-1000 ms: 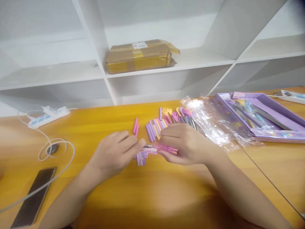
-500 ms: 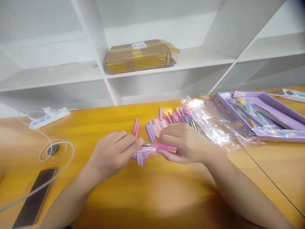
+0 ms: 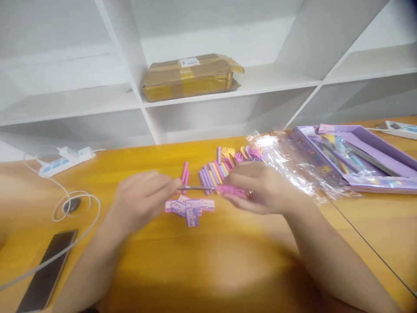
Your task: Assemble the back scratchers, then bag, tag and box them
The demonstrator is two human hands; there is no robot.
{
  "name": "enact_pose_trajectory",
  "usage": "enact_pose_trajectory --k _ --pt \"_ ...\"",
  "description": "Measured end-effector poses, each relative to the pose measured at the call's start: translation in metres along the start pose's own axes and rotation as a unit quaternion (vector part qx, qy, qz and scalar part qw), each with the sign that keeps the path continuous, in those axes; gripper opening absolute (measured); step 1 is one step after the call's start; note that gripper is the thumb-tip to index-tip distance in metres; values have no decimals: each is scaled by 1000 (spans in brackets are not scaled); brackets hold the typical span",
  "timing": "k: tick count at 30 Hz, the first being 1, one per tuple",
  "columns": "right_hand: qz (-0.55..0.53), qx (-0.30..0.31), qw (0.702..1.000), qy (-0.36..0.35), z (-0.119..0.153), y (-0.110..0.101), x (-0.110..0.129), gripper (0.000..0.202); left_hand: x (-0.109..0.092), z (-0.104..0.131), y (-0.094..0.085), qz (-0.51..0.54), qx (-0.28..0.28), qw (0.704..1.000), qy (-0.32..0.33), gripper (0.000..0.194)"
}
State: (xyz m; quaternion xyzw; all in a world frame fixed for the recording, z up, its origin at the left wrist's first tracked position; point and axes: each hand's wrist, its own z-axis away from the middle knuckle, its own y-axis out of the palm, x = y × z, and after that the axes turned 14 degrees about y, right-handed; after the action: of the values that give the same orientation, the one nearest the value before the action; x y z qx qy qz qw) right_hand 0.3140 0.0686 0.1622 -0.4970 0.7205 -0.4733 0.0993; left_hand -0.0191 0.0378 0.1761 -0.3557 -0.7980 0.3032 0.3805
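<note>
A thin metal rod (image 3: 198,188) stretches level between my two hands. My left hand (image 3: 143,195) is closed on its left end. At its right end is a pink hand-shaped piece (image 3: 232,190), partly hidden in the closed fingers of my right hand (image 3: 257,187). Just below the rod lie several small printed cards (image 3: 192,213) in an overlapping pile. Purple, yellow and pink tubes (image 3: 208,176) lie side by side beyond the rod, and pink tubes (image 3: 185,174) lie further left. Yellow and pink hand-shaped heads (image 3: 228,152) show behind my right hand.
Crumpled clear plastic (image 3: 286,165) and a purple box (image 3: 374,148) with wrapped items are on the right. At the left are a power strip (image 3: 67,161), a looping white cable (image 3: 94,217) and a dark phone (image 3: 48,269). A taped carton (image 3: 192,76) rests on the shelf.
My left hand has moved left and my right hand slightly right, so more of the metal rod shows between them. Both hands have risen a little, uncovering more of the cards.
</note>
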Motion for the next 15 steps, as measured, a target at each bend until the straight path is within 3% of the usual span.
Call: enact_pose_trajectory --k 6,11,15 --pt "13 -31 999 10 32 -52 -30 10 58 38 -28 -66 -18 996 -60 19" --pt "40 -42 998 1 70 -84 -35 11 77 65 -43 -60 -32 994 -83 13" --pt "99 -53 994 16 98 -104 -39 9 89 80 -43 -55 -47 993 -91 9"
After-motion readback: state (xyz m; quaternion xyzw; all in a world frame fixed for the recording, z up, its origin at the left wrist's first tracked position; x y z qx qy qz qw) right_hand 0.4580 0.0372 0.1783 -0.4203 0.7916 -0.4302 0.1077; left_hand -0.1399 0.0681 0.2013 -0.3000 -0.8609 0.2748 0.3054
